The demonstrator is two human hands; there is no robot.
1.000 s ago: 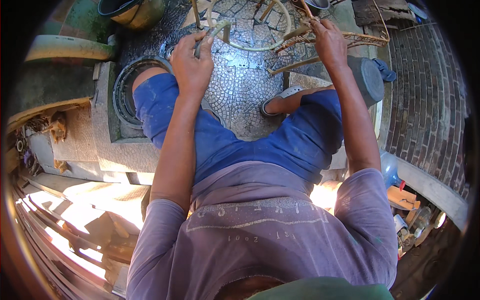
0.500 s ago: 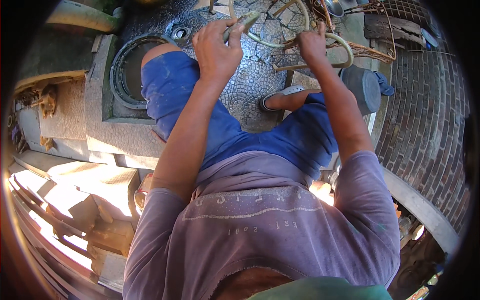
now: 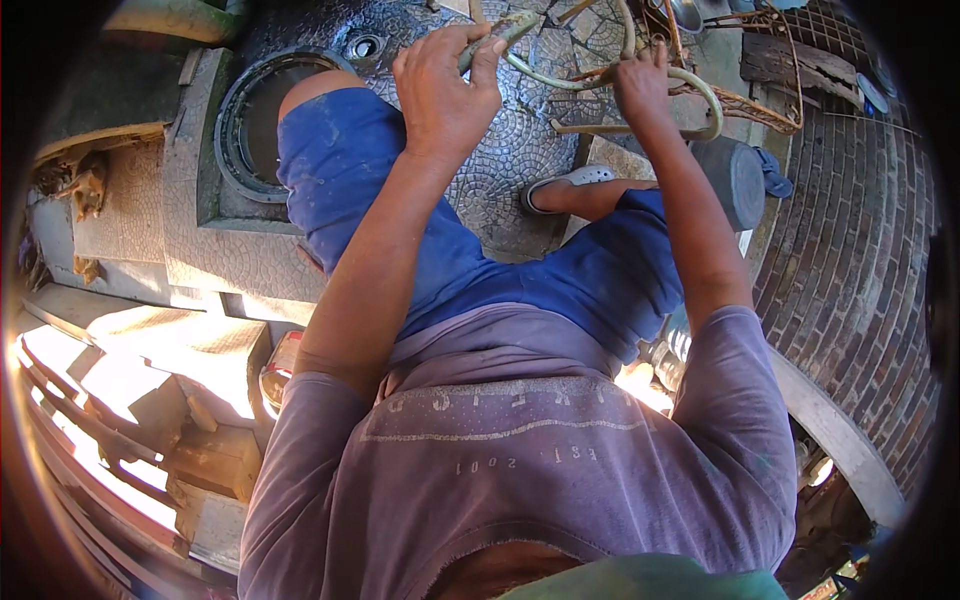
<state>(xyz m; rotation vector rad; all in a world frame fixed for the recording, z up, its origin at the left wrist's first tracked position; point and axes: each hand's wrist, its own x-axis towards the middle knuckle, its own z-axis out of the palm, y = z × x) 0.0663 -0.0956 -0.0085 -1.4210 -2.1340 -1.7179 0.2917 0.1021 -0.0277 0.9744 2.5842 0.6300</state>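
Note:
My left hand [image 3: 447, 100] is closed around a long, flat greenish-grey piece with a rounded tip [image 3: 508, 33]; its exact kind is unclear. A pale, bent tubular frame [image 3: 707, 97] with curved loops and straight legs stands in front of me. My right hand [image 3: 643, 88] grips this frame where its curves meet. From the rounded piece, the frame's curved tube sweeps just below and to the right; whether the two touch I cannot make out.
Wet, patterned stone paving [image 3: 492, 165] lies between my legs. To the left is a round dark basin [image 3: 228, 150] set in a stone surround, near a small drain [image 3: 364, 46]. A grey bucket [image 3: 735, 185] stands right, beside a rusty wire rack [image 3: 765, 112] and a brick surface [image 3: 850, 230].
Both hands have shifted slightly to the right, along with the rounded piece and the tubular frame. The grips look unchanged.

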